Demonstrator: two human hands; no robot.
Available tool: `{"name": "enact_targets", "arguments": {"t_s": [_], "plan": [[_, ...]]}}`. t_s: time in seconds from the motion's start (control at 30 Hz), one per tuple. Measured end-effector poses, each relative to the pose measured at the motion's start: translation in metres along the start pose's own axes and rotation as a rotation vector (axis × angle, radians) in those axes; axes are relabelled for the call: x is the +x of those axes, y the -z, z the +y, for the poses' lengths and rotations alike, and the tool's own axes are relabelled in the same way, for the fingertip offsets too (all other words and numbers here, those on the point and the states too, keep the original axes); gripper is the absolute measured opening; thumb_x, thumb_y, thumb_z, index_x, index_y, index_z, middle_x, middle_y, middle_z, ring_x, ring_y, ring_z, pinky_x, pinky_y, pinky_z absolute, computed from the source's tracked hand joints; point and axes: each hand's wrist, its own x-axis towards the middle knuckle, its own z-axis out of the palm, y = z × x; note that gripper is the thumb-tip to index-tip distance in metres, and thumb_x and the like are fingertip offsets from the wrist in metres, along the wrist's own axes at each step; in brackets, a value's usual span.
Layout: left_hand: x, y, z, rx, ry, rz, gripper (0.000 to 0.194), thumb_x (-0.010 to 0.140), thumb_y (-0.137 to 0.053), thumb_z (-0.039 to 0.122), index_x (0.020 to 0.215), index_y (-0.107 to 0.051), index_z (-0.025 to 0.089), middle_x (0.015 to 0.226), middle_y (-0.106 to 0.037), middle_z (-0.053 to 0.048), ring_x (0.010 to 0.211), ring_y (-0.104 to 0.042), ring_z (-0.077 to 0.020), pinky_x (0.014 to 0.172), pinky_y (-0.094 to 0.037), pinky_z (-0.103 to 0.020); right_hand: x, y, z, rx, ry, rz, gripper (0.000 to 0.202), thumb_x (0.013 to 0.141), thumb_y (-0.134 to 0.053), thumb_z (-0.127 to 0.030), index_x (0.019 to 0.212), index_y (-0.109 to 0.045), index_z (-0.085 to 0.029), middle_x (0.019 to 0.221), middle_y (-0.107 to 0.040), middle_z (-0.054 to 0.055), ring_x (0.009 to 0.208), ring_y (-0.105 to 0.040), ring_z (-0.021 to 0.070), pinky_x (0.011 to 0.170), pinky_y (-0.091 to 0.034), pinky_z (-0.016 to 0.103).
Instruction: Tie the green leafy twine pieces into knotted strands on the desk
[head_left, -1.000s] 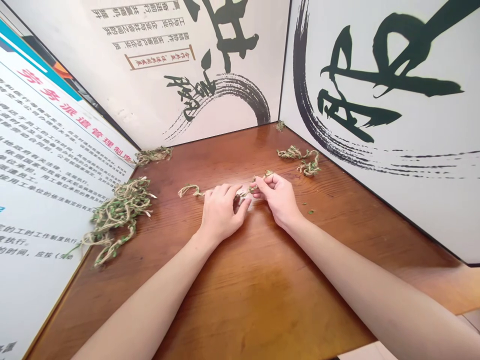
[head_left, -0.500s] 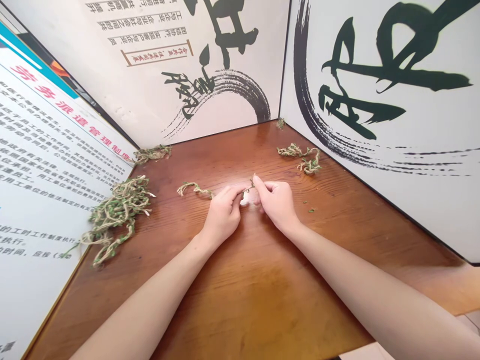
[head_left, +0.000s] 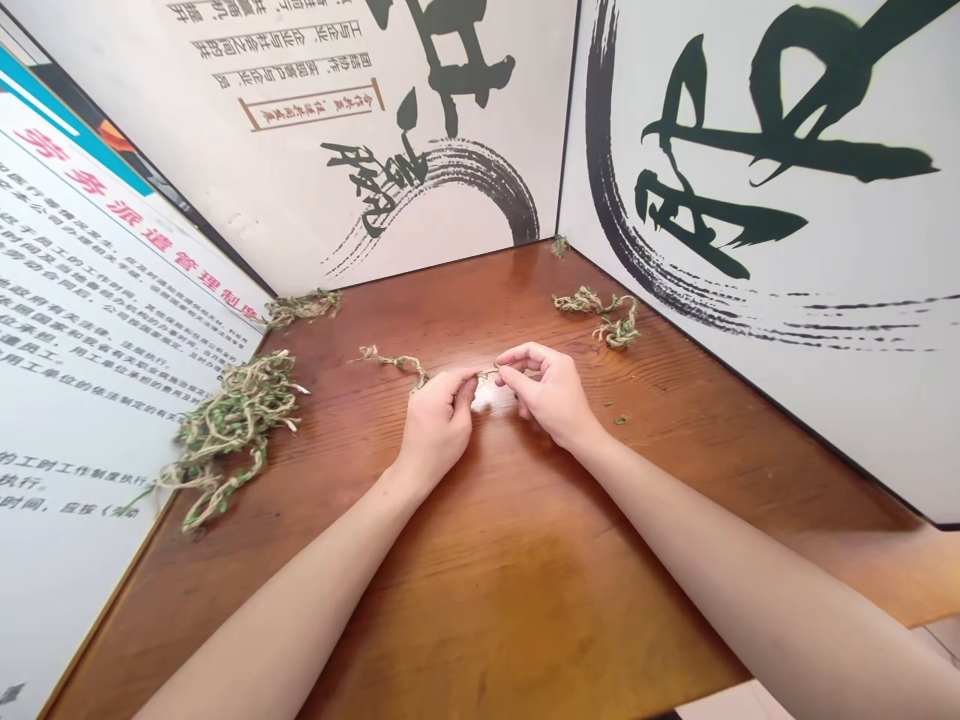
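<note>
Over the middle of the wooden table, my left hand (head_left: 439, 420) is closed in a pinch on a length of twine (head_left: 401, 362) with small green leaves. One part of this leafy twine trails leftward on the table. A short end passes to the right, where my right hand (head_left: 551, 392) pinches it between thumb and forefinger. The part inside my left fingers is hidden. A large tangled heap of the same leafy twine (head_left: 244, 415) lies to the left of my left hand.
Smaller bunches of leafy twine lie at the far left (head_left: 304, 307) and the far right (head_left: 616, 325) of the wooden table (head_left: 480, 600). Green scraps (head_left: 620, 421) rest right of my right hand. Upright printed panels (head_left: 450, 200) border the table on three sides.
My left hand has shifted slightly left. My right hand's fingers have moved a little down and left along the twine, closer to my left fingertips. The trailing twine has shifted and lifted slightly.
</note>
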Motion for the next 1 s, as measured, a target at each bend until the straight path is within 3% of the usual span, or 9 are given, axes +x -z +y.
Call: {"name": "enact_targets", "arguments": {"t_s": [0.1, 0.2, 0.33, 0.43, 0.57, 0.77, 1.0], "plan": [[0.000, 0.000, -0.007, 0.144, -0.011, 0.004, 0.019, 0.095, -0.054, 0.022, 0.101, -0.071, 0.015, 0.094, -0.071, -0.006, 0.085, -0.065, -0.0169, 0.080, -0.047, -0.028, -0.001, 0.002, -0.001, -0.201, 0.131, 0.018, 0.011, 0.079, -0.063, -0.025, 0.085, -0.068, -0.017, 0.082, -0.069, 0.002, 0.064, -0.057, 0.0122, 0.064, -0.045, 0.028], [0.001, 0.002, -0.009, 0.206, 0.074, 0.008, 0.018, 0.094, -0.057, 0.027, 0.091, -0.070, 0.015, 0.087, -0.071, -0.006, 0.077, -0.063, -0.0173, 0.075, -0.045, -0.029, -0.001, 0.004, 0.002, -0.323, 0.177, 0.006, 0.010, 0.079, -0.062, -0.020, 0.086, -0.070, -0.017, 0.080, -0.070, 0.002, 0.065, -0.058, 0.0130, 0.067, -0.045, 0.029], [0.004, 0.006, -0.002, 0.132, 0.224, 0.077, 0.026, 0.091, -0.058, 0.031, 0.071, -0.064, 0.015, 0.063, -0.061, -0.001, 0.058, -0.053, -0.0128, 0.062, -0.040, -0.027, 0.001, 0.004, 0.005, -0.350, 0.151, 0.078, 0.007, 0.081, -0.063, -0.021, 0.084, -0.067, -0.016, 0.082, -0.071, 0.003, 0.073, -0.063, 0.0153, 0.074, -0.048, 0.030], [0.005, 0.009, 0.006, -0.001, 0.275, 0.110, 0.030, 0.091, -0.058, 0.029, 0.065, -0.059, 0.015, 0.057, -0.055, 0.001, 0.054, -0.047, -0.0101, 0.058, -0.037, -0.025, 0.000, 0.003, 0.006, -0.372, 0.139, 0.084, 0.005, 0.082, -0.064, -0.021, 0.081, -0.066, -0.016, 0.079, -0.071, 0.003, 0.073, -0.065, 0.0154, 0.073, -0.049, 0.029], [0.002, 0.008, 0.013, -0.061, 0.099, 0.101, 0.022, 0.093, -0.058, 0.026, 0.077, -0.065, 0.014, 0.066, -0.061, 0.000, 0.057, -0.049, -0.0084, 0.058, -0.039, -0.023, -0.004, -0.002, 0.006, -0.404, 0.187, -0.027, 0.007, 0.084, -0.062, -0.017, 0.084, -0.069, -0.015, 0.083, -0.073, 0.005, 0.077, -0.067, 0.0167, 0.075, -0.050, 0.029], [0.000, 0.003, 0.010, 0.109, -0.261, 0.120, 0.011, 0.096, -0.055, 0.017, 0.094, -0.065, 0.011, 0.081, -0.064, -0.004, 0.072, -0.056, -0.0107, 0.070, -0.046, -0.023, -0.005, -0.006, 0.007, -0.370, 0.268, -0.175, 0.016, 0.083, -0.057, -0.011, 0.088, -0.072, -0.016, 0.088, -0.073, 0.004, 0.078, -0.066, 0.0150, 0.075, -0.049, 0.027], [0.001, 0.002, -0.001, 0.173, -0.310, -0.002, 0.020, 0.098, -0.045, 0.016, 0.093, -0.063, 0.010, 0.086, -0.056, -0.009, 0.078, -0.053, -0.0153, 0.073, -0.047, -0.029, -0.003, -0.005, 0.010, -0.362, 0.281, -0.188, 0.015, 0.085, -0.057, -0.009, 0.084, -0.069, -0.017, 0.091, -0.073, 0.003, 0.084, -0.067, 0.0158, 0.081, -0.048, 0.029]]}}
